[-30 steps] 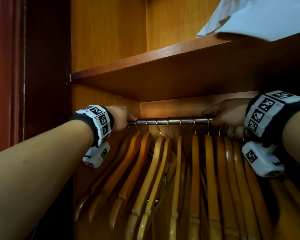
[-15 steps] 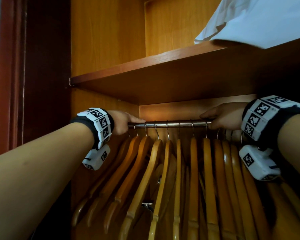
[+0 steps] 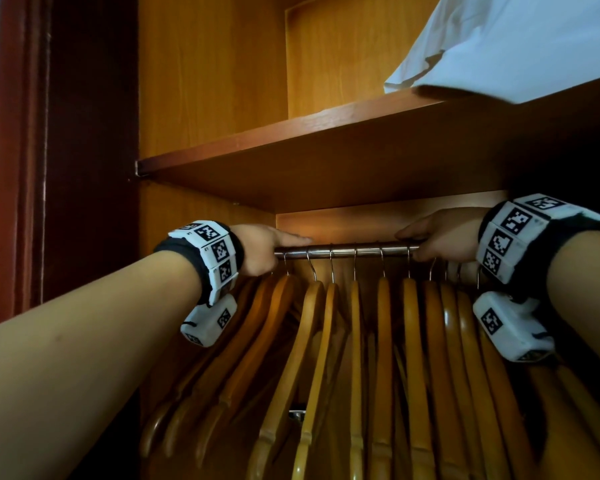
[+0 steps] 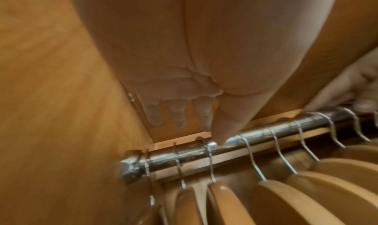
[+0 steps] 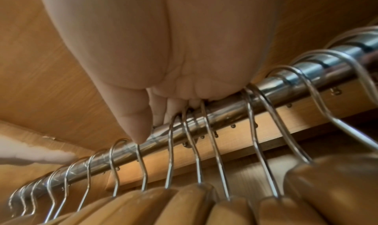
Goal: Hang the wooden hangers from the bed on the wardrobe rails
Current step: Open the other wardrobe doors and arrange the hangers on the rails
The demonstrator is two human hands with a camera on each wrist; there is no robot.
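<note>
While both forearms reach up into the wardrobe, the nearest things are the bodies of the wooden hangers [image 3: 381,358], fanned out below the rail and tilting toward the lower left. They look stiff, smooth and lacquered, so probably a little slippery and fairly light; the best place to hold one is likely the neck just below its wire hook [image 5: 143,168], where the wood is thickest. Above them the hooks sit side by side over the metal rail [image 3: 343,250], more crowded toward the right. At the left end, the left hand [image 3: 260,249] rests on the rail with its fingers [image 4: 178,115] stretched out straight behind the bar and the thumb touching it; it grasps nothing. At the right, the right hand [image 3: 444,237] lies over the rail among the hooks, thumb down on the bar, but whether its fingers curl round the rail cannot be told. Farther up, a wooden shelf [image 3: 291,157] carries white bedding [image 3: 520,43].
</note>
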